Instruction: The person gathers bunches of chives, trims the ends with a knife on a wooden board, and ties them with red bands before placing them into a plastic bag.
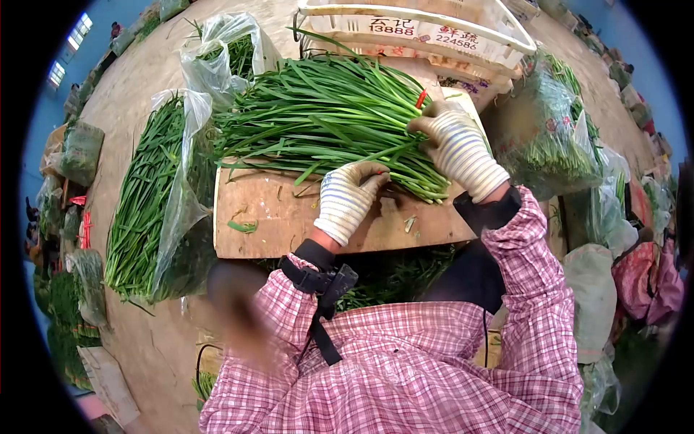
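Note:
A large bunch of garlic chives (325, 116) lies across a wooden board (289, 217), leaves to the left, pale cut stems toward the lower right. My right hand (463, 145), in a striped knit glove, bends its fingers over the stem end and grips there. By its fingers a red tie (421, 99) sticks up from the stems. My left hand (350, 199), gloved alike, is pinched closed at the bunch's near edge, with a speck of red strip (381, 173) at its fingertips. Whether both red bits belong to one tie is hidden.
Bagged chives (148, 195) stand at the left, and another open plastic bag (228, 54) is behind them. White crates (412, 32) sit beyond the board. More bagged greens (553, 123) and a pale sack (589, 300) are on the right. Loose leaf scraps lie on the board.

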Demonstrator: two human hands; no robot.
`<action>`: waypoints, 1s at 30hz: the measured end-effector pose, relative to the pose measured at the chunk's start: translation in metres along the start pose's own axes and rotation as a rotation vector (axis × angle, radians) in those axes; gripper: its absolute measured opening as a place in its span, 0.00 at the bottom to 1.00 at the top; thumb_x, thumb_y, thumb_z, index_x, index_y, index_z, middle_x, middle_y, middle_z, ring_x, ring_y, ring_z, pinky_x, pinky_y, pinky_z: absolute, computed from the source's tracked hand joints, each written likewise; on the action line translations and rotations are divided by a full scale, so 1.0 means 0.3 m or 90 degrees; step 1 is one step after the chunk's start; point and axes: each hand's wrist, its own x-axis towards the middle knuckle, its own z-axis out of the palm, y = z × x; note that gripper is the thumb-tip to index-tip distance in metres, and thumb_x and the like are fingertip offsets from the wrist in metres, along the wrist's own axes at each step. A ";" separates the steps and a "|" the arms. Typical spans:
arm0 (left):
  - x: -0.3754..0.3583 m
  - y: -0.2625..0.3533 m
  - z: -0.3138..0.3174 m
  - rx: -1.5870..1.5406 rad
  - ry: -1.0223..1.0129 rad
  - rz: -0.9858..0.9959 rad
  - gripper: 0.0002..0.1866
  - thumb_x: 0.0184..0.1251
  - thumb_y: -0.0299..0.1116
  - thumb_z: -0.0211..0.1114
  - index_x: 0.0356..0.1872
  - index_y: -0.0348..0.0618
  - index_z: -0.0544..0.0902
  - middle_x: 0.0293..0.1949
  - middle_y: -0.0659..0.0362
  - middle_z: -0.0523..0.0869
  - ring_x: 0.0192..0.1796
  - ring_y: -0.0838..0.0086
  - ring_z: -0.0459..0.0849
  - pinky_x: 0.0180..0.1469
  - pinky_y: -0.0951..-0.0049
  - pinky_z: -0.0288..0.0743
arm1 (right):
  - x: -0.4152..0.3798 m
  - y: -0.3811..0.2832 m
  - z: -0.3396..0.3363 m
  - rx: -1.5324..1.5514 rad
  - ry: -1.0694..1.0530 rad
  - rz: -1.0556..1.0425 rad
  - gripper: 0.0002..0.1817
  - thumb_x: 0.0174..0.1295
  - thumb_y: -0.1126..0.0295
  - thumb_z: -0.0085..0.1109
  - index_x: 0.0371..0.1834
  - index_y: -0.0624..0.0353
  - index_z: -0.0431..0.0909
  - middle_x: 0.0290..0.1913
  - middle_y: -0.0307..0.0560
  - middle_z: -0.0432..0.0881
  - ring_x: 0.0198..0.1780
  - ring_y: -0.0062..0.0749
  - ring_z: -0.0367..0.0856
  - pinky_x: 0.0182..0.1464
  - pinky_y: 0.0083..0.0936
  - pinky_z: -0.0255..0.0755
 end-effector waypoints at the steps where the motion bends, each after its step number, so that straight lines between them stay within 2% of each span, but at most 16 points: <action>1: 0.001 0.001 0.005 -0.002 0.004 0.001 0.07 0.62 0.25 0.67 0.39 0.33 0.85 0.32 0.62 0.87 0.30 0.85 0.80 0.32 0.82 0.76 | 0.010 -0.006 0.007 -0.001 -0.001 -0.004 0.09 0.48 0.76 0.62 0.34 0.54 0.82 0.36 0.54 0.80 0.41 0.51 0.80 0.43 0.41 0.73; 5: 0.012 -0.019 0.016 0.023 0.018 0.069 0.07 0.63 0.25 0.67 0.40 0.33 0.85 0.32 0.62 0.87 0.29 0.85 0.80 0.30 0.82 0.76 | 0.023 -0.011 0.030 -0.091 -0.075 -0.018 0.07 0.48 0.71 0.64 0.31 0.56 0.81 0.36 0.55 0.79 0.42 0.52 0.79 0.44 0.43 0.72; 9: 0.041 0.004 0.026 0.118 0.008 0.084 0.07 0.62 0.26 0.67 0.40 0.37 0.86 0.30 0.59 0.87 0.29 0.82 0.81 0.30 0.80 0.76 | 0.028 0.005 0.050 0.085 -0.013 0.148 0.07 0.53 0.67 0.63 0.31 0.57 0.81 0.36 0.56 0.80 0.41 0.51 0.80 0.44 0.43 0.72; 11: 0.055 0.024 0.028 0.320 0.084 0.325 0.08 0.61 0.26 0.67 0.42 0.41 0.86 0.29 0.54 0.86 0.28 0.73 0.83 0.32 0.77 0.76 | 0.040 0.008 0.046 0.110 -0.089 0.210 0.09 0.53 0.71 0.63 0.37 0.61 0.80 0.35 0.57 0.81 0.42 0.53 0.79 0.45 0.42 0.72; 12: 0.049 0.089 0.021 0.288 0.010 0.133 0.18 0.56 0.32 0.71 0.49 0.45 0.83 0.37 0.49 0.84 0.37 0.62 0.83 0.41 0.69 0.77 | 0.041 0.010 0.047 0.078 -0.084 0.186 0.11 0.53 0.70 0.62 0.39 0.62 0.79 0.35 0.60 0.82 0.41 0.54 0.80 0.44 0.42 0.72; 13: 0.060 0.116 0.021 0.286 0.010 0.136 0.18 0.56 0.32 0.71 0.49 0.45 0.83 0.37 0.49 0.84 0.37 0.62 0.83 0.41 0.69 0.77 | 0.041 0.018 0.048 0.074 -0.082 0.186 0.11 0.53 0.70 0.62 0.39 0.62 0.79 0.35 0.60 0.82 0.41 0.54 0.80 0.44 0.42 0.72; 15: 0.101 0.160 0.025 0.660 0.012 0.264 0.30 0.50 0.40 0.74 0.57 0.46 0.77 0.51 0.49 0.80 0.49 0.57 0.79 0.51 0.62 0.74 | 0.034 0.035 0.047 0.101 -0.068 0.194 0.10 0.55 0.67 0.62 0.37 0.59 0.79 0.35 0.58 0.83 0.41 0.55 0.81 0.44 0.44 0.73; 16: 0.126 0.187 0.035 0.741 -0.026 0.244 0.38 0.47 0.47 0.75 0.61 0.45 0.73 0.59 0.50 0.74 0.55 0.54 0.73 0.57 0.57 0.69 | 0.031 0.044 0.044 0.133 -0.061 0.202 0.10 0.55 0.67 0.61 0.39 0.59 0.79 0.35 0.58 0.83 0.42 0.55 0.81 0.44 0.44 0.72; 19: 0.207 0.112 0.054 0.839 -0.088 0.354 0.40 0.50 0.51 0.72 0.64 0.43 0.71 0.64 0.51 0.72 0.60 0.54 0.72 0.60 0.57 0.67 | 0.007 0.071 0.052 0.178 -0.020 0.207 0.11 0.55 0.69 0.61 0.41 0.59 0.79 0.35 0.58 0.83 0.41 0.54 0.81 0.43 0.42 0.73; 20: 0.220 0.105 0.061 0.868 -0.110 0.327 0.40 0.52 0.52 0.70 0.65 0.44 0.70 0.66 0.53 0.71 0.62 0.54 0.71 0.61 0.57 0.67 | -0.008 0.060 0.037 0.281 0.029 0.216 0.11 0.55 0.70 0.61 0.41 0.60 0.79 0.34 0.58 0.83 0.37 0.51 0.82 0.43 0.37 0.73; 21: 0.229 0.096 0.060 0.867 -0.110 0.329 0.40 0.52 0.52 0.70 0.65 0.44 0.70 0.66 0.53 0.71 0.62 0.54 0.71 0.61 0.57 0.67 | -0.021 0.070 0.038 0.352 0.052 0.269 0.10 0.55 0.72 0.63 0.38 0.64 0.79 0.30 0.52 0.83 0.32 0.37 0.82 0.40 0.30 0.74; 24: 0.236 0.086 0.060 0.851 -0.137 0.299 0.39 0.54 0.51 0.69 0.66 0.44 0.68 0.67 0.54 0.70 0.62 0.53 0.71 0.62 0.56 0.66 | -0.072 0.036 -0.064 0.617 0.148 0.339 0.03 0.56 0.79 0.62 0.34 0.66 0.79 0.28 0.39 0.82 0.31 0.16 0.77 0.35 0.17 0.72; 26: 0.229 0.093 0.063 0.853 -0.142 0.291 0.40 0.54 0.50 0.69 0.67 0.44 0.68 0.67 0.53 0.69 0.63 0.52 0.71 0.62 0.55 0.66 | -0.109 -0.050 -0.180 0.614 0.128 0.383 0.03 0.55 0.79 0.63 0.33 0.66 0.80 0.28 0.40 0.83 0.31 0.17 0.78 0.34 0.16 0.72; 27: 0.226 0.097 0.062 0.853 -0.147 0.279 0.40 0.54 0.50 0.69 0.67 0.44 0.68 0.68 0.53 0.68 0.63 0.51 0.71 0.62 0.55 0.66 | -0.145 -0.083 -0.232 0.616 0.020 0.353 0.05 0.54 0.78 0.63 0.33 0.65 0.81 0.29 0.42 0.84 0.31 0.20 0.80 0.35 0.21 0.74; 29: 0.227 0.090 0.063 0.852 -0.142 0.289 0.41 0.53 0.50 0.70 0.67 0.44 0.67 0.68 0.53 0.68 0.63 0.51 0.70 0.62 0.54 0.66 | -0.150 -0.125 -0.327 0.475 -0.360 0.061 0.06 0.52 0.77 0.64 0.33 0.62 0.82 0.29 0.46 0.84 0.32 0.27 0.82 0.37 0.27 0.75; 30: 0.222 0.096 0.063 0.851 -0.143 0.289 0.41 0.53 0.50 0.70 0.67 0.44 0.67 0.68 0.53 0.68 0.63 0.50 0.70 0.62 0.54 0.66 | -0.148 -0.122 -0.308 0.458 -0.311 0.115 0.05 0.53 0.76 0.63 0.33 0.61 0.83 0.30 0.48 0.84 0.34 0.32 0.83 0.39 0.29 0.76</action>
